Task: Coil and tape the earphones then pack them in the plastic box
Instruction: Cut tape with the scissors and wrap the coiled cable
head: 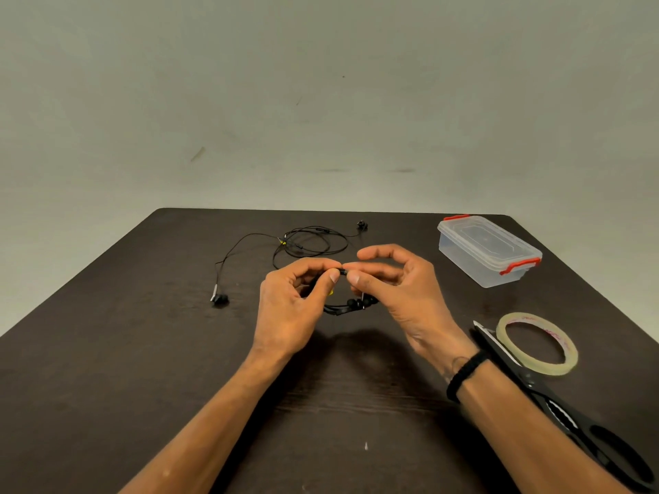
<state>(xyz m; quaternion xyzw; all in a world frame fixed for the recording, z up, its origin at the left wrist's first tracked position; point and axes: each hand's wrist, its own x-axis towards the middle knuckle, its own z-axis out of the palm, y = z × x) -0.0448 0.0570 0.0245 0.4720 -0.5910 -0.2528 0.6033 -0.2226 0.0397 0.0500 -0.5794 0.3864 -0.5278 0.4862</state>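
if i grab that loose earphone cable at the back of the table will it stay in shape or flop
The loose earphones will probably flop: the thin cable lies in slack, uneven loops. The earbuds at the ends would likely dangle and swing. It looks light, so a tug may drag the whole tangle across the table.

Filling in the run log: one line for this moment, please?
both hands pinch coiled earphones | second earphones loose on table | box closed | tape, scissors idle

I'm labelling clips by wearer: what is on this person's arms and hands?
Both forearms are bare, no sleeves in view. The right wrist carries a black braided band with a small dark mark beside it. The left hand and right hand wear no gloves.
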